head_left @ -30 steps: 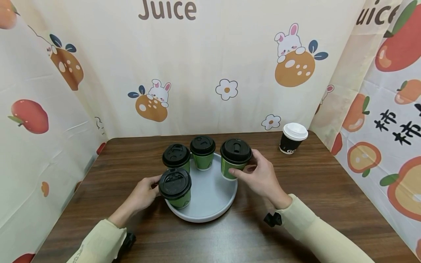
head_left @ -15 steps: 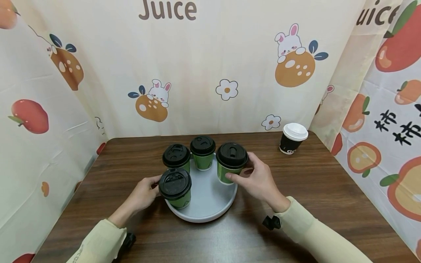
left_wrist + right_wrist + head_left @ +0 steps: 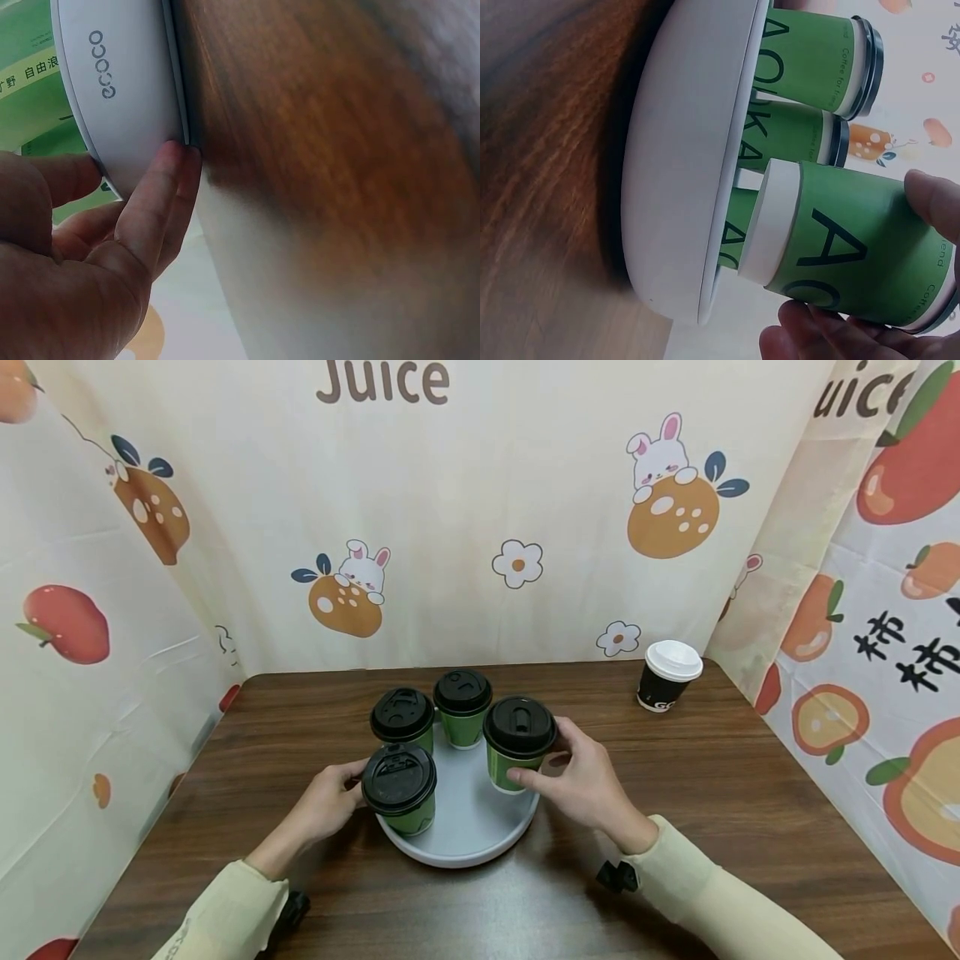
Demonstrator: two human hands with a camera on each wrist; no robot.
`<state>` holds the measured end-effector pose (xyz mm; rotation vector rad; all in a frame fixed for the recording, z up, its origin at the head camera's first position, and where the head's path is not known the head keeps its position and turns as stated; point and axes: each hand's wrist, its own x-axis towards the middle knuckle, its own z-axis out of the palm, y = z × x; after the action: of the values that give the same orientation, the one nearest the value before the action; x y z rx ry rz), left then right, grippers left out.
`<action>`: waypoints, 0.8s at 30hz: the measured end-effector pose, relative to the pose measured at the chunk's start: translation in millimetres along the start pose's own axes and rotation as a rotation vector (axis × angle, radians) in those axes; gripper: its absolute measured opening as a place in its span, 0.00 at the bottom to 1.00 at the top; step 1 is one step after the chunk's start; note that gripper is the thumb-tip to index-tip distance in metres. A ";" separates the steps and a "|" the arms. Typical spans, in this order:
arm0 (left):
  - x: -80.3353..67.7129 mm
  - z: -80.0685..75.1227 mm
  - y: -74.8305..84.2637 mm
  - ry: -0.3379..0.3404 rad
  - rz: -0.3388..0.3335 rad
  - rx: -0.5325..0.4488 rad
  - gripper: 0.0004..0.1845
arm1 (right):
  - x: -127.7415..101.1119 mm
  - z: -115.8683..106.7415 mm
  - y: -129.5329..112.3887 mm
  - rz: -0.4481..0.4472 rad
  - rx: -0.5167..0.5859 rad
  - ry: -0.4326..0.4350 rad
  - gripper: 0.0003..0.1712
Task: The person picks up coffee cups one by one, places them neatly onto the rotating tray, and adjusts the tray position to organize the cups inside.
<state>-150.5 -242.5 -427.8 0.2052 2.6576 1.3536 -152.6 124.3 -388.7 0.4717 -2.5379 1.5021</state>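
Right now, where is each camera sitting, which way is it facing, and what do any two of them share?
Head: up high, looking forward and down at the table; shows both hands and sleeves, right hand gripping a green cup, left hand at the tray.
Left wrist: low beside the tray wall, facing it; shows fingers touching it.
Right wrist: low, turned sideways, facing the cups; fingertips on the held cup.
Shared: all show the tray.
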 end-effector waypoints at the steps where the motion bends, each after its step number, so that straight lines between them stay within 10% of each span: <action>1: -0.4 -0.1 0.4 0.000 0.000 -0.001 0.24 | -0.6 0.3 -0.2 0.000 0.001 -0.005 0.38; 24: -0.7 0.2 1.7 0.008 0.005 0.002 0.24 | -8.6 13.0 1.2 -0.071 -0.021 -0.079 0.39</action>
<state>-149.7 -241.4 -426.5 0.2067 2.6670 1.3559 -144.6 115.1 -398.4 0.6231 -2.5640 1.4588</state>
